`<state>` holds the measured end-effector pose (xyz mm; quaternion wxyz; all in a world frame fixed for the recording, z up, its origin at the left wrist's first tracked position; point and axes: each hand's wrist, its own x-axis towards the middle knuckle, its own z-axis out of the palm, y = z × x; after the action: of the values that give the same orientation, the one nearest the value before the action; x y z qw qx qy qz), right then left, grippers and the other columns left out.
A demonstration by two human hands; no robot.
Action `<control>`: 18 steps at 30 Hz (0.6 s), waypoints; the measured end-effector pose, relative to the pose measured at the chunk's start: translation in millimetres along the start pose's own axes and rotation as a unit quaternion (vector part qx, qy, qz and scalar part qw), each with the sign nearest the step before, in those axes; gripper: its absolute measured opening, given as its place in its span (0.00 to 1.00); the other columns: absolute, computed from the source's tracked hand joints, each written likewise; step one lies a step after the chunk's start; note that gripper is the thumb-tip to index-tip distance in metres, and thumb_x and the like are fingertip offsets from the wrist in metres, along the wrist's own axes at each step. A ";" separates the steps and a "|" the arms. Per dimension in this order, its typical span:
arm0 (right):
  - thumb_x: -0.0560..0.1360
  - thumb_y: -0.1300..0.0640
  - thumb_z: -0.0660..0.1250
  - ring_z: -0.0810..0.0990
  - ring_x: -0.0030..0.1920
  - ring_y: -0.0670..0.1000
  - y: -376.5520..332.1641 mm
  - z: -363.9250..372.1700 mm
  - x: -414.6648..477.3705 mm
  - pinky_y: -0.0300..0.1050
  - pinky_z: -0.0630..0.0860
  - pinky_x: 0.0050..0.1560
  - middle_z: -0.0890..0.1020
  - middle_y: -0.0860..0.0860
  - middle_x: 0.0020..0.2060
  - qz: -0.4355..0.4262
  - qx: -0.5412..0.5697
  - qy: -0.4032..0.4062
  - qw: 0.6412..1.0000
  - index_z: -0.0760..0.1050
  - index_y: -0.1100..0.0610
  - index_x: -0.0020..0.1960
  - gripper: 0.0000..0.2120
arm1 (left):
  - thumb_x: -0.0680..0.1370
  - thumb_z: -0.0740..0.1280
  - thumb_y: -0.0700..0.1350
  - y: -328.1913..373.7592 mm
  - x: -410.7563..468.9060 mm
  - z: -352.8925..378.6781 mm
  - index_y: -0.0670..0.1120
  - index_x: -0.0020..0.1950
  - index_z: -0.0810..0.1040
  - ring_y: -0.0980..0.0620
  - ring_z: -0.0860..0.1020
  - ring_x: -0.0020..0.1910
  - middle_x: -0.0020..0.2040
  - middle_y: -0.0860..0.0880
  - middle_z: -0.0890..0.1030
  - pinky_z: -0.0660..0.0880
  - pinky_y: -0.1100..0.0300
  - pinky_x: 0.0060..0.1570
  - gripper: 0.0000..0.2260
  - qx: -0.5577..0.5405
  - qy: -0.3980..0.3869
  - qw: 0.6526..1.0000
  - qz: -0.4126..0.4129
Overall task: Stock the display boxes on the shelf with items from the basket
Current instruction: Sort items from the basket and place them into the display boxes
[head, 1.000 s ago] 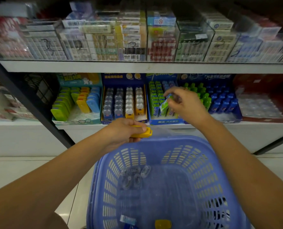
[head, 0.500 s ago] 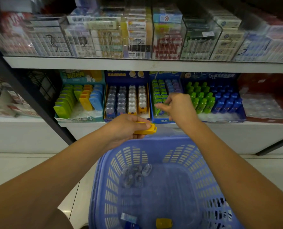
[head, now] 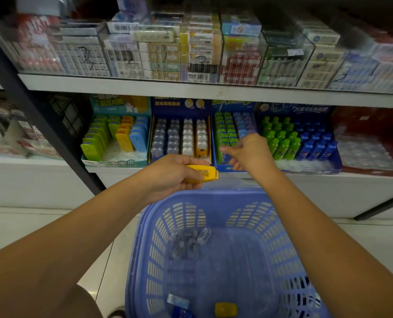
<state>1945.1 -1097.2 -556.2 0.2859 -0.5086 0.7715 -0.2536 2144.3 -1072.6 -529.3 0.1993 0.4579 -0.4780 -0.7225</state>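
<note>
My left hand grips a flat yellow item above the far rim of the blue basket. My right hand hovers in front of the blue display box of green and blue packets, fingers loosely spread and holding nothing. In the basket lie several clear capsule items, a blue packet and another yellow item. To the left stand the box of white and grey capsules and the teal box of green, yellow and blue flat items.
A box of green and blue bottles and a red box of clear items fill the shelf's right side. The upper shelf carries clear cases of cartons. A black post slants down at left. Pale floor tiles surround the basket.
My right hand set the green packet into the display box, let go and drew back slightly with fingers spread. My left hand kept the yellow item in place.
</note>
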 end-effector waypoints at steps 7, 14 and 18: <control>0.73 0.43 0.68 0.78 0.22 0.44 9.3 -3.8 -24.5 0.33 0.72 0.24 0.82 0.53 0.28 -0.072 0.069 0.045 0.994 0.80 0.62 0.41 0.20 | 0.75 0.65 0.28 0.2 -5.7 0.0 0.44 0.54 0.79 0.50 0.82 0.49 0.52 0.45 0.82 0.80 0.63 0.47 0.14 -0.025 -0.003 0.999 0.027; 0.68 0.54 0.75 0.73 0.58 0.41 -4.3 6.3 -80.2 0.28 0.68 0.56 0.76 0.42 0.59 -0.312 0.091 -0.067 0.943 0.77 0.44 0.58 0.20 | 0.73 0.69 0.33 -1.1 -9.3 -9.9 0.39 0.53 0.79 0.51 0.84 0.44 0.47 0.44 0.84 0.80 0.65 0.40 0.09 -0.052 0.063 0.995 0.055; 0.70 0.54 0.73 0.72 0.55 0.51 -35.0 30.9 -79.8 0.39 0.69 0.55 0.78 0.50 0.52 -0.436 -0.139 -0.003 0.889 0.76 0.53 0.63 0.21 | 0.72 0.72 0.38 -6.4 -20.1 -23.4 0.40 0.46 0.80 0.52 0.84 0.38 0.39 0.45 0.85 0.80 0.64 0.38 0.04 -0.023 0.122 0.989 0.077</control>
<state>2014.6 -1038.5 -539.6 0.0755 -0.8294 0.4981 -0.2416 2175.2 -1067.0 -528.3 0.3213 0.4996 -0.4670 -0.6550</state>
